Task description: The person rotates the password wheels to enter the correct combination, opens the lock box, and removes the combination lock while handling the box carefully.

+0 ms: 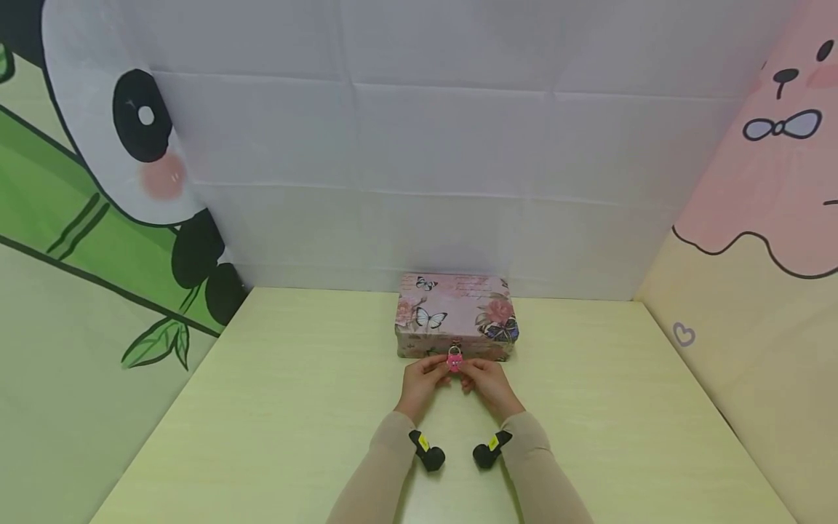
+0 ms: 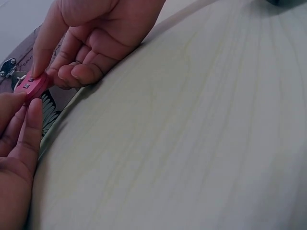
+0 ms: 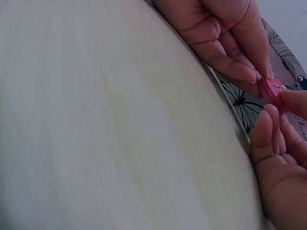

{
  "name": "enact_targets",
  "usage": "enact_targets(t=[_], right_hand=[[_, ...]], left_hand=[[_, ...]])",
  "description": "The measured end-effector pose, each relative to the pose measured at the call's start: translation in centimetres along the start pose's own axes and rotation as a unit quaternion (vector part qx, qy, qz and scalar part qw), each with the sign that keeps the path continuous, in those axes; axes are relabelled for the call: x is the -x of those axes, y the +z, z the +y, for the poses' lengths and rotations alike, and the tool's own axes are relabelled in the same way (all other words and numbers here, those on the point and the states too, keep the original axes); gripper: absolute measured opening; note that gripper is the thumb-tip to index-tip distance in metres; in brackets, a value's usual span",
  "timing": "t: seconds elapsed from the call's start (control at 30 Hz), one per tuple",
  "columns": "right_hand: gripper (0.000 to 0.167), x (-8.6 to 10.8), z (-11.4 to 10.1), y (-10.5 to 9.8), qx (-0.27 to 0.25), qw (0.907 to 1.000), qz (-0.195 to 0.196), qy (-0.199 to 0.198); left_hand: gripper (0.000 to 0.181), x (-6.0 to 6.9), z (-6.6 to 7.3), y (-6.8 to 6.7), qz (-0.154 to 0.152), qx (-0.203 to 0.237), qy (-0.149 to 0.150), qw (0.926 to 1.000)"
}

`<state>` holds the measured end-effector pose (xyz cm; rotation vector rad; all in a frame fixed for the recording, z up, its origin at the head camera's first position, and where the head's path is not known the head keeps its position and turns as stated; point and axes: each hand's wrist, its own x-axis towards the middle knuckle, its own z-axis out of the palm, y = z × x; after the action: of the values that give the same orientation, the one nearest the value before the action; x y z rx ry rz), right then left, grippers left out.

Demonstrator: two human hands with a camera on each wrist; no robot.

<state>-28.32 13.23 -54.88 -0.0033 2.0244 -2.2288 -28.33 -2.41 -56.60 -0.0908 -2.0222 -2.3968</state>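
A small pink combination padlock [image 1: 455,362] hangs by its metal shackle at the front of a decorated box [image 1: 458,298]. My left hand [image 1: 419,387] pinches the padlock from the left between thumb and finger. From the other side, my right hand [image 1: 495,387] pinches it with thumb and fingertip. Number dials show on the face of the padlock [image 2: 31,88] in the left wrist view. The metal clasp [image 2: 7,68] of the box sits just beyond the shackle. The lid is down, and butterflies and roses are printed on it.
The box stands on a pale wood-grain table [image 1: 294,407], close to a white cloth backdrop [image 1: 445,145]. A panda panel [image 1: 131,182] rises at the left and a pink cartoon panel [image 1: 772,189] at the right. Black devices [image 1: 428,455] are strapped at both wrists.
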Motion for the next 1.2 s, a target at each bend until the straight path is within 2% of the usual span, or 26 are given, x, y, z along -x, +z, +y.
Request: enact_targets(t=[0.27, 0.43, 0.6, 0.87, 0.93, 1.2], right_hand=[[0.019, -0.25, 0.30, -0.33, -0.034, 0.9994, -0.006, 0.008], [0.015, -0.21, 0.31, -0.24, -0.047, 0.9989, -0.002, 0.006], [0.018, -0.24, 0.30, -0.08, -0.033, 0.9994, 0.004, 0.004], [0.023, 0.18, -0.55, 0.08, 0.007, 0.9999, -0.007, -0.009], [0.023, -0.19, 0.00, -0.01, 0.005, 1.0000, -0.003, -0.008], [0.020, -0.08, 0.04, 0.04, 0.009, 0.9999, 0.005, -0.004]], left_hand=[[0.027, 0.02, -0.09, 0.06, 0.002, 0.006, -0.004, 1.0000], [0.026, 0.05, -0.03, 0.12, 0.002, 0.011, -0.006, 0.9999], [0.026, 0.07, -0.06, 0.15, 0.003, 0.007, -0.001, 1.0000], [0.027, 0.00, 0.21, 0.09, -0.001, 0.004, 0.002, 1.0000], [0.027, 0.00, 0.25, 0.08, 0.000, 0.004, 0.001, 1.0000], [0.027, 0.08, 0.13, 0.08, 0.000, -0.001, 0.001, 1.0000]])
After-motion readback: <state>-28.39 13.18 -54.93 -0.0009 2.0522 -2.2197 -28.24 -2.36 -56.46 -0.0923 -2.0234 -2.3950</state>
